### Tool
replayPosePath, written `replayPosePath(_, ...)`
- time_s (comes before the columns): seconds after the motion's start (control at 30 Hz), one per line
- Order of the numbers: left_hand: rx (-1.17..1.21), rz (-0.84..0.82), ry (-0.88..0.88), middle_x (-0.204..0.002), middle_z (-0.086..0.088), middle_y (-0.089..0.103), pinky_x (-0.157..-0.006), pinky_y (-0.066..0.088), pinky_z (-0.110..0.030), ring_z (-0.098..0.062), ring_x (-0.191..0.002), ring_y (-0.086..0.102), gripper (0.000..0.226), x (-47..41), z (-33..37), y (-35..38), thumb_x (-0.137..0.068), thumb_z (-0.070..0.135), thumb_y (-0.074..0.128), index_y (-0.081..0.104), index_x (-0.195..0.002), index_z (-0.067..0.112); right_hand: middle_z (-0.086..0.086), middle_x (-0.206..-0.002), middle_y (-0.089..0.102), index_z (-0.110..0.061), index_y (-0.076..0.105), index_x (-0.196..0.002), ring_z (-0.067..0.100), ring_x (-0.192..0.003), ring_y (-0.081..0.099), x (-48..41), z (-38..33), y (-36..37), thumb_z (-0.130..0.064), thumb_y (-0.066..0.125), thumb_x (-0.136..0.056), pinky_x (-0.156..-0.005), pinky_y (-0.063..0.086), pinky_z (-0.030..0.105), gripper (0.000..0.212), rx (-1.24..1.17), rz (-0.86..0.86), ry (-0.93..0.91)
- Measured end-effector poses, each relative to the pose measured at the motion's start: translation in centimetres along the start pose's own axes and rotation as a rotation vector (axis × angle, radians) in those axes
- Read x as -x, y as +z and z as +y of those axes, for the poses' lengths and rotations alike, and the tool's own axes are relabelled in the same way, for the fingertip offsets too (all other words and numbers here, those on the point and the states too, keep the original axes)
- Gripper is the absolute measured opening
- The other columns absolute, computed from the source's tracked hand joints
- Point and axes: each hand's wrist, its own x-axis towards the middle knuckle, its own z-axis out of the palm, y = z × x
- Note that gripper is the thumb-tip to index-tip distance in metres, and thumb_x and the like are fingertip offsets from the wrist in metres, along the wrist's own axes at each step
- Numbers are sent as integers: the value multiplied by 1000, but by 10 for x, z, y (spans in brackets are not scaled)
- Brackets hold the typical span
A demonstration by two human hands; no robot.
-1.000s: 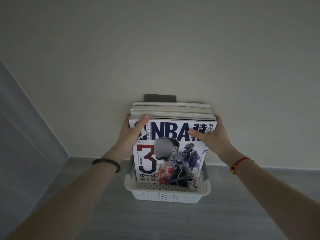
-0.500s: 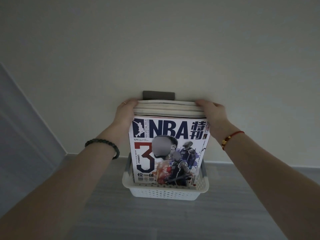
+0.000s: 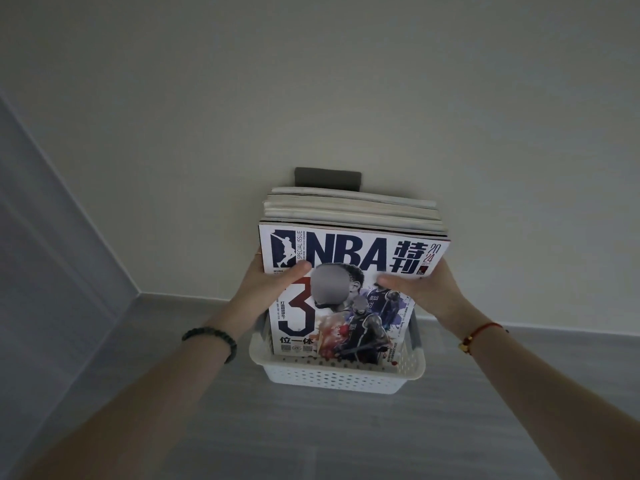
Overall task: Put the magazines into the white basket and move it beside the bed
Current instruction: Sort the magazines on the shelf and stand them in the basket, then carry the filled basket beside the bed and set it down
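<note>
Magazines (image 3: 349, 251) (upright) behind both thumbs (image 3: 298, 270).

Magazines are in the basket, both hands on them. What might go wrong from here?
1. The magazines stand far above the shallow basket rim; released, they may tip or fan out.
2. The left hand and right hand grip the magazines, not the basket; lifting so could pull them out and leave it behind.
</note>
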Motion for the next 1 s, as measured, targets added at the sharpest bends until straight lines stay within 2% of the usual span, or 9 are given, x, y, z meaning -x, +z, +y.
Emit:
replayPosePath(0.2,94,131,76,-96,0,70,-74,55,-35,-16,-85,68,38,-1,-4,3,-69,16,74,61,-104,15,-1,-94,72,-10,62,-104,9,-82,70,7,1,4,-33,84,-37,-65,57,20,75,-116,91,-38)
replayPosePath(0.33,128,143,142,-88,5,68,-68,53,-28,-12,-80,66,25,-2,-5,2,-72,12,72,61,-92,24,-1,-92,72,-8,61,-105,6,-78,70,7,-2,4,-23,86,-45,-60,54,15,67,-128,84,-78)
replayPosePath(0.53,2,72,59,-104,2,67,-81,54,-32,-13,-93,65,50,-1,-5,5,-74,29,69,53,-119,16,-6,-97,70,-12,58,-111,0,-82,67,-1,8,7,-22,83,-57,-64,53,12,60,-93,54,-70)
replayPosePath(0.67,-89,128,-77,-130,3,52,-75,51,-17,-11,-107,56,77,29,-31,5,-73,18,72,30,-137,19,-6,-100,69,-14,56,-112,4,-88,67,-6,21,7,-19,86,-50,-78,57,25,69,-10,-15,-27)
replayPosePath(0.73,-136,165,-263,-143,-5,42,-92,48,-32,-23,-123,49,79,45,-52,7,-76,8,69,25,-141,15,-7,-101,69,-15,57,-112,7,-91,66,-7,26,7,-18,87,-49,-82,56,30,71,8,-27,3)
replayPosePath(0.77,-146,187,-343,-140,-11,45,-98,46,-40,-28,-120,50,62,47,-62,8,-80,3,63,35,-135,13,-7,-99,69,-15,57,-112,7,-91,66,-8,26,6,-17,87,-49,-82,55,29,69,10,-26,11)
replayPosePath(0.83,-32,229,-451,-117,-17,61,-92,49,-49,-32,-103,59,23,48,-72,11,-89,0,44,55,-103,15,-6,-99,70,-15,58,-111,10,-91,66,-8,25,6,-15,87,-49,-81,55,31,68,0,-28,21)
replayPosePath(0.9,197,263,-488,-97,-13,64,-83,53,-49,-30,-90,62,27,48,-72,16,-92,-1,36,54,-89,19,-1,-101,70,-14,59,-109,15,-91,67,-6,23,7,-13,86,-49,-79,57,36,66,-33,-33,36)
replayPosePath(1.0,403,327,-507,-84,-9,61,-68,53,-45,-25,-76,60,31,55,-72,20,-93,-2,32,52,-82,19,3,-99,70,-11,58,-108,15,-85,68,0,18,8,-8,84,-54,-61,57,23,60,-47,-53,49)
